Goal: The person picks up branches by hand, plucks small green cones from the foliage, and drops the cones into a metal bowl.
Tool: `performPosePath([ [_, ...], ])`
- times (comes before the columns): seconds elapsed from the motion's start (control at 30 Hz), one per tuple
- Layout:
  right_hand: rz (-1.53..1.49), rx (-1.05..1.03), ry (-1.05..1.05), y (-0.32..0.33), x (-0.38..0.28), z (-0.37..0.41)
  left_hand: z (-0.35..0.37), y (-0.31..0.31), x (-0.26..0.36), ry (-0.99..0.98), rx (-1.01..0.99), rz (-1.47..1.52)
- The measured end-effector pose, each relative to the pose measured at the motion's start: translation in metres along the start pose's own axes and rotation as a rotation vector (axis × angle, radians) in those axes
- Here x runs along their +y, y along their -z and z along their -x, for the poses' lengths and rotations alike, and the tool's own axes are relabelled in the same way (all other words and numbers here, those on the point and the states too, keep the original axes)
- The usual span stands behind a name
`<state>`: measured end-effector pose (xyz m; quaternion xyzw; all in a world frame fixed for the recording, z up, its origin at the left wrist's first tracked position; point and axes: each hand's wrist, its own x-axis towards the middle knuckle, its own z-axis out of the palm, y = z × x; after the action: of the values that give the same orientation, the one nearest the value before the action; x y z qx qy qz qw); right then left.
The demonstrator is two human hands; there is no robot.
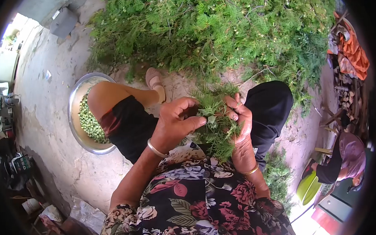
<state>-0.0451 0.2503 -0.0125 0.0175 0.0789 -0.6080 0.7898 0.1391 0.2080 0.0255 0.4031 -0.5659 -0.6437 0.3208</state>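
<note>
Sprig (214,122) btwn both hands, above lap; R hand (240,119) grasping its R side, fingers curled in; L hand (180,119) half-curled, thumb on its L edge, can't tell if pinching. Basin (74,126) w/ green cones (92,126) by L knee; pile (207,31) ahead

On my feed I count one left hand (177,120), one right hand (242,121), one green bunch (214,133), two bracelets (156,149), one basin (75,109), one other person (351,154).
</note>
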Motion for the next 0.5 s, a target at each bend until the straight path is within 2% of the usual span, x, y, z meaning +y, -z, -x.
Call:
performPosePath([
  [0.07,0.004,0.047,0.01,0.001,0.0,0.001,0.003,-0.003,0.003,0.124,0.042,0.223],
  [0.17,0.056,0.073,-0.018,-0.003,0.001,0.002,0.004,0.0,0.001,0.238,0.087,0.326],
  [0.3,-0.004,0.026,-0.093,0.0,0.001,0.004,0.003,0.001,0.002,0.222,0.037,0.293],
  [0.37,0.462,0.291,0.15,-0.007,0.006,0.004,0.004,0.0,0.003,0.152,0.125,0.221],
  [0.47,0.641,0.333,0.233,-0.015,0.014,0.001,0.004,-0.001,0.004,0.078,0.18,0.296],
  [0.5,0.603,0.301,0.21,-0.015,0.014,0.002,0.003,-0.001,0.005,0.077,0.181,0.295],
])
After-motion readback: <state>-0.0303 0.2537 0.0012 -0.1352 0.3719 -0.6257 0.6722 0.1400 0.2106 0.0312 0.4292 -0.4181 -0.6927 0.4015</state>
